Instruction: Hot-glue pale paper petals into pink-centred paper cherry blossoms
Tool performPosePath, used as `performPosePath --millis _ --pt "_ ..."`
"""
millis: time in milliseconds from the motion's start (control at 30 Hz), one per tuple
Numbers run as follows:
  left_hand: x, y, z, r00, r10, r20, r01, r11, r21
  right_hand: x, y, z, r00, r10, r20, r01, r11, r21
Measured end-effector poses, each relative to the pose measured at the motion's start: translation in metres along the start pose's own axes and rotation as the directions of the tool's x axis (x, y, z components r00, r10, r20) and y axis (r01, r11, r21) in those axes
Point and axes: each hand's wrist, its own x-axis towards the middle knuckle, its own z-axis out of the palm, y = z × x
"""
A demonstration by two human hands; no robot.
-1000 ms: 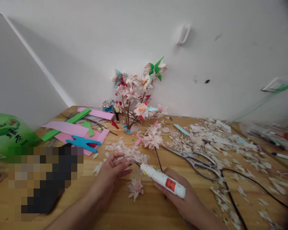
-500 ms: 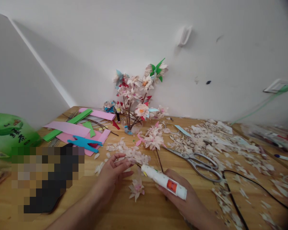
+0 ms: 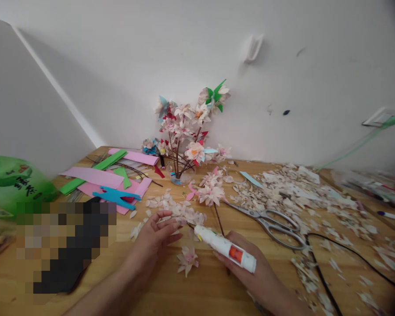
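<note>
My right hand [image 3: 248, 259] is wrapped round a white pen-style glue gun [image 3: 217, 245] with a red patch near its rear end. Its narrow tip points up and left at the fingers of my left hand [image 3: 159, 230]. Those fingers are curled in a pinch on what looks like a pale paper petal [image 3: 181, 222], partly hidden by the fingertips. Just beyond lies a heap of loose petals [image 3: 171, 204]. A pale pink paper flower [image 3: 187, 260] rests on the table between my hands. Another flower [image 3: 210, 193] on a brown stem lies behind the glue gun.
Metal scissors [image 3: 270, 224] lie right of my hands, before a spread of paper scraps [image 3: 283, 188]. A black cable [image 3: 316, 259] loops at right. Paper flowers [image 3: 184, 127] stand in a holder by the wall. Coloured paper strips [image 3: 92, 175] and a green bag [image 3: 16, 180] are left.
Almost nothing differs. The glue gun's tip sits very slightly nearer my left fingertips, and both hands keep their hold.
</note>
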Motion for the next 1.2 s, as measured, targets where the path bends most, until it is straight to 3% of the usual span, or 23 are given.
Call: performPosePath --millis 633,1200 --pt "0.0024 -0.001 -0.0007 1.0 0.02 -0.006 -0.02 1.0 0.015 0.0014 -0.0044 -0.0008 0.998 -0.033 -0.054 0.033 0.999 -0.009" --pt "-0.0014 0.0012 -0.002 1.0 0.026 0.002 -0.026 0.999 -0.031 0.0044 -0.0003 -0.008 0.998 -0.058 -0.006 0.057 0.996 -0.069"
